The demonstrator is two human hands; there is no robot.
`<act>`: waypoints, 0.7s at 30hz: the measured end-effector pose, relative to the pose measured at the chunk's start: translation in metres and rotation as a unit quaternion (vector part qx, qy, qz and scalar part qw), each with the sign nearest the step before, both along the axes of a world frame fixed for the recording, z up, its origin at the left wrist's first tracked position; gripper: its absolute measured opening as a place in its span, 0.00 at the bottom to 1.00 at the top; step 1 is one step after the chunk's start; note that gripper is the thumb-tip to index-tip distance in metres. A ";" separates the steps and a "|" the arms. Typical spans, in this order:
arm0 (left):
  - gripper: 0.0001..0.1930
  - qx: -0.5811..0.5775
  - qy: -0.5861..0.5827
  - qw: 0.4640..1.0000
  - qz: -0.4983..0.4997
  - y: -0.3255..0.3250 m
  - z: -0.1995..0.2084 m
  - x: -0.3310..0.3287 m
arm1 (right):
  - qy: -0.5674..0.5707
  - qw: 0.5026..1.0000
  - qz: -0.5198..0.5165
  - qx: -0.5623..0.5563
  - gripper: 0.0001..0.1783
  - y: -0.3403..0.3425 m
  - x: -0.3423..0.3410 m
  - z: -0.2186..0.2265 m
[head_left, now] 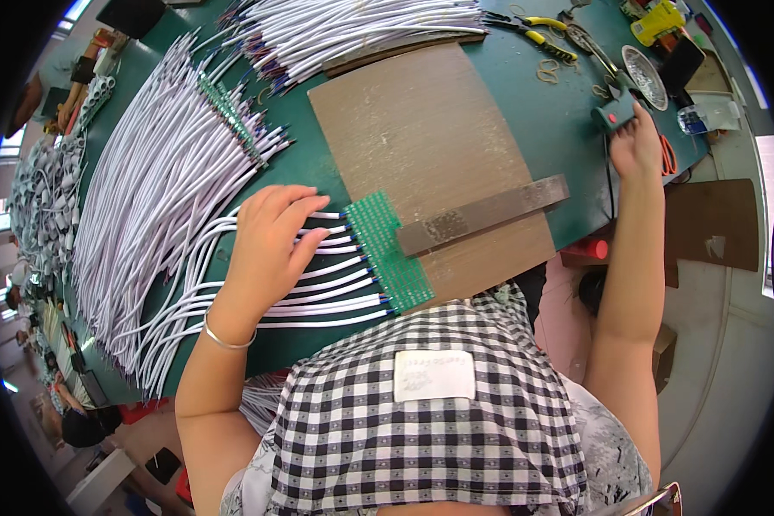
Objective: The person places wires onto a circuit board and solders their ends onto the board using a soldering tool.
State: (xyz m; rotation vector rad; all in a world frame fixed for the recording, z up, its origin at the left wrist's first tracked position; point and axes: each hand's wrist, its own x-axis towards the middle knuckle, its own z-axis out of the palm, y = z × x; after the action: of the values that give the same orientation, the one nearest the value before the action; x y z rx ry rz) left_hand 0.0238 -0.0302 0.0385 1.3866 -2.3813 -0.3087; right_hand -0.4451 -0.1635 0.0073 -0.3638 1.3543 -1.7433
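Note:
A green circuit board panel (378, 245) lies on a brown board, with a row of white cables (335, 281) joined to its left edge. Over the upper cables rests my left hand (275, 228), its thumb and forefinger apart and its other fingers bent. A brown flat bar (482, 215) lies across the panel's right side. At the far right, my right hand (636, 142) is closed round a green-handled tool (615, 112) with a red button, which looks like a soldering gun. The tool is well away from the panel.
The brown board (430, 112) sits on a green table (550, 129). Bundles of white cables (155, 198) fill the left, with another pile (361, 26) at the back. Pliers (546, 39), a round metal dish (643, 77) and orange-handled scissors (667, 156) lie at the right.

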 end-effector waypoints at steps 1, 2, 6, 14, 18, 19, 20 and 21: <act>0.17 0.017 -0.007 1.000 -0.010 -0.003 -0.002 0.000 | 0.040 0.998 -0.048 0.017 0.24 0.019 0.011 0.006; 0.17 0.034 -0.019 0.999 -0.019 -0.005 -0.002 0.002 | 0.188 0.981 -0.053 0.016 0.30 0.045 0.025 0.011; 0.19 0.066 -0.053 0.996 -0.041 -0.011 0.005 0.017 | 0.721 0.600 0.334 -0.093 0.34 0.113 0.085 0.034; 0.11 0.062 -0.039 0.996 -0.059 -0.019 -0.009 0.043 | 0.767 0.484 0.387 -0.167 0.26 0.116 0.126 0.007; 0.09 0.104 0.031 0.993 -0.039 -0.017 -0.010 0.045 | 0.783 0.510 0.324 -0.148 0.24 0.110 0.115 -0.001; 0.08 0.142 0.058 0.988 -0.025 -0.016 -0.007 0.045 | 0.783 0.509 0.323 -0.151 0.24 0.108 0.113 0.001; 0.07 0.132 0.066 0.989 -0.030 -0.016 -0.004 0.045 | 0.787 0.517 0.312 -0.125 0.23 0.104 0.110 0.003; 0.07 0.122 0.071 0.989 -0.036 -0.015 0.001 0.045 | 0.790 0.529 0.304 -0.061 0.23 0.102 0.109 0.008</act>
State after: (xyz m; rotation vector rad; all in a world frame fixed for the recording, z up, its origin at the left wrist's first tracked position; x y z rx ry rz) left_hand 0.0690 -0.0453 0.0390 1.3320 -2.3379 -0.7168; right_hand -0.3361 -0.0615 0.0155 -2.5783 1.7096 -0.4882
